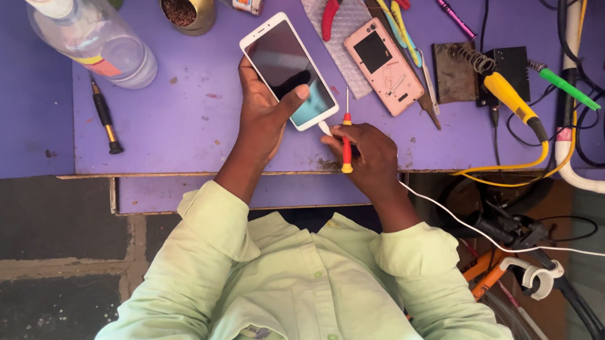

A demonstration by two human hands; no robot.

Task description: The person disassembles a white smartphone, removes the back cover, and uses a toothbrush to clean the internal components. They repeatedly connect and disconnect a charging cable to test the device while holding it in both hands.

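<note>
I am seeing the left hand (264,114) gripping a white phone (288,70) above the purple desk (183,107), thumb on screen. Just beside the phone, right hand (365,159) fingers are pinching a red screwdriver (346,139).

Head camera (worn), steep downward, close

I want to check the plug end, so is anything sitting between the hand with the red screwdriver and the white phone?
Nothing visible does. The right hand, holding the red screwdriver, sits just below the bottom edge of the white phone, which the left hand grips. Only a white cable end runs between them.
</note>
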